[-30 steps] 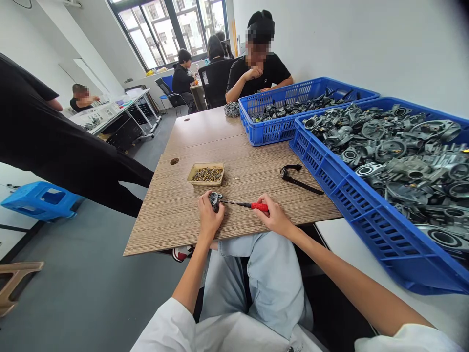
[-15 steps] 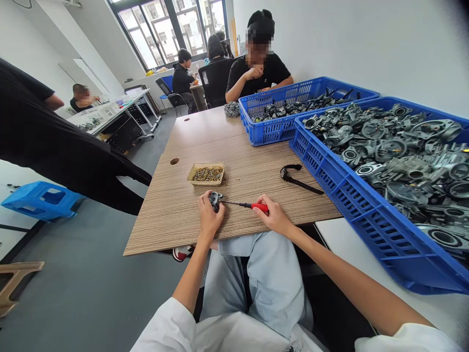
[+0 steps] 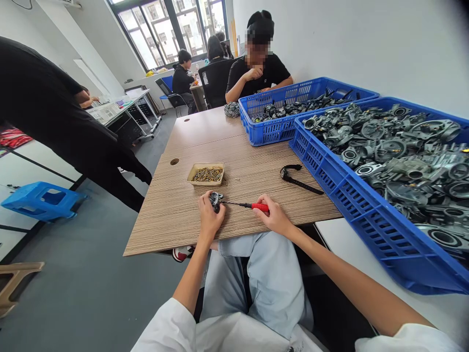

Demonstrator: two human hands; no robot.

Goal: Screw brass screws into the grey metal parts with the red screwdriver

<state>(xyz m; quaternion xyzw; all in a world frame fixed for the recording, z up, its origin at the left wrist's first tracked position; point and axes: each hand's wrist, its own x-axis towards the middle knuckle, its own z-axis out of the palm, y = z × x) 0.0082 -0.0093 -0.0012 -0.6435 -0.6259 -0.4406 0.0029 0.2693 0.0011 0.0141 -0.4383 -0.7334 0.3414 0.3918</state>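
Observation:
Near the table's front edge, my left hand [image 3: 210, 216] is closed around a small grey and black metal part [image 3: 215, 199], probably a carburetor piece, partly covered by the fingers. My right hand [image 3: 274, 215] grips the red handle of a screwdriver [image 3: 260, 207]. Its thin dark shaft points left and the tip reaches the metal part; whether it sits in a screw is too small to tell. Just beyond my left hand stands a cream tray [image 3: 190, 182] of small brass-coloured and silvery screws [image 3: 208, 174].
A black wristwatch [image 3: 301, 183] lies on the wooden table [image 3: 164, 215]. Two blue crates [image 3: 366, 220] of metal parts stand along the right. A co-worker [image 3: 262, 68] sits across the table; another person in black [image 3: 66, 112] stands at the left.
The standing person at the left has shifted and leans over more. My hands, the screwdriver and the metal part stay almost in place.

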